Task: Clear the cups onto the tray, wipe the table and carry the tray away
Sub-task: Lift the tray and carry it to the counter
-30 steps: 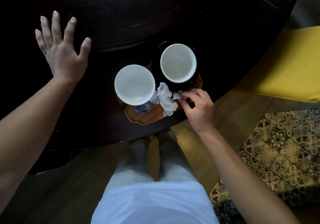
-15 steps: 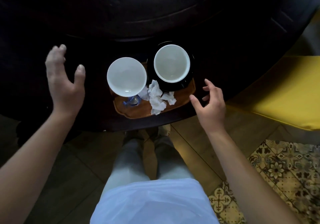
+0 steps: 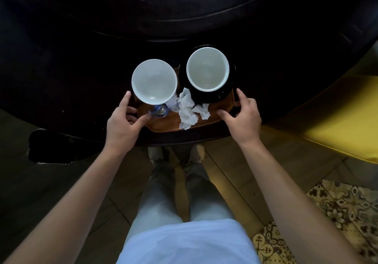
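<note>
A brown wooden tray (image 3: 169, 120) sits at the near edge of the dark round table (image 3: 81, 59). On it stand two empty white cups: the left cup (image 3: 154, 81) directly on the tray, the right cup (image 3: 207, 68) on a black saucer (image 3: 206, 99). Crumpled white tissue (image 3: 187, 110) and a small blue wrapper (image 3: 159, 111) lie in front of the cups. My left hand (image 3: 120, 124) grips the tray's left end, thumb on top. My right hand (image 3: 243, 118) grips the right end the same way. The tray still rests on the table.
A yellow cushioned seat (image 3: 327, 120) stands to the right of the table. Patterned floor tiles (image 3: 337, 212) lie at the lower right, wooden floor under my legs. A dark object (image 3: 51, 147) sits low at the left, under the table edge.
Both hands have come in from the sides to the tray. The left hand left the tabletop, and the right hand, which had dropped the tissue, now closes on the tray's end.
</note>
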The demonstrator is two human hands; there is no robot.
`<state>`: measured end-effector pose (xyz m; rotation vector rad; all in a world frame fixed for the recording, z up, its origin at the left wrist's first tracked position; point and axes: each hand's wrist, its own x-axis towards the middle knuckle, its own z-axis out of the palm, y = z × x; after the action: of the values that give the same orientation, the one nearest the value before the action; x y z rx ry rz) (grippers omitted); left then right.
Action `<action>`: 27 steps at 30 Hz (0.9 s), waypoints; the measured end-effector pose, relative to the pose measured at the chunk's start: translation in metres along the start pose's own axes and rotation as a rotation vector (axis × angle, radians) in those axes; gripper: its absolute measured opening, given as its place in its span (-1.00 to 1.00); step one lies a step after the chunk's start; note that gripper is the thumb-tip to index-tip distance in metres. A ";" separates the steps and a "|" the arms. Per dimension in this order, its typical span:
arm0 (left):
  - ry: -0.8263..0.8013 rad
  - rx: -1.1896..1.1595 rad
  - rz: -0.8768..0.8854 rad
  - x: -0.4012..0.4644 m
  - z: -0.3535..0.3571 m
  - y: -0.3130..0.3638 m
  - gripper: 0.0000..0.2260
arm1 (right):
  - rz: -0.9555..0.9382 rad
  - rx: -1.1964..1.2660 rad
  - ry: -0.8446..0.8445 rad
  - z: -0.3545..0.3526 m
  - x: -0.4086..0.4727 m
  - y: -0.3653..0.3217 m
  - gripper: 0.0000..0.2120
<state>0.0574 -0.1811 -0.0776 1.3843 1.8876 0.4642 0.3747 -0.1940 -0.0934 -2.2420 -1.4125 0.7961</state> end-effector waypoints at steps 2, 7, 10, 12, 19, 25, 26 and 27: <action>-0.051 0.018 -0.022 0.007 -0.005 0.000 -0.23 | 0.013 0.049 -0.022 0.000 0.003 -0.003 -0.24; -0.158 0.069 -0.003 0.018 -0.010 -0.001 -0.24 | 0.037 0.138 -0.069 -0.004 0.008 -0.006 -0.27; -0.198 0.007 0.001 0.021 -0.012 -0.003 -0.27 | 0.056 0.202 -0.105 -0.007 0.007 -0.006 -0.27; -0.215 -0.039 -0.001 0.023 -0.015 -0.005 -0.28 | 0.068 0.258 -0.131 -0.008 0.007 -0.004 -0.27; -0.314 -0.140 -0.031 0.018 -0.016 0.000 -0.24 | 0.098 0.464 -0.256 -0.020 0.007 -0.006 -0.24; -0.355 -0.365 -0.109 0.021 -0.022 0.000 -0.27 | 0.179 0.626 -0.328 -0.019 0.004 -0.006 -0.21; -0.358 -0.384 -0.116 0.021 -0.022 0.001 -0.28 | 0.186 0.638 -0.332 -0.019 0.004 -0.006 -0.21; -0.362 -0.393 -0.120 0.021 -0.023 0.001 -0.28 | 0.189 0.643 -0.336 -0.020 0.005 -0.007 -0.21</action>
<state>0.0384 -0.1587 -0.0691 1.0107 1.4806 0.4599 0.3842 -0.1868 -0.0755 -1.7979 -0.8829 1.4971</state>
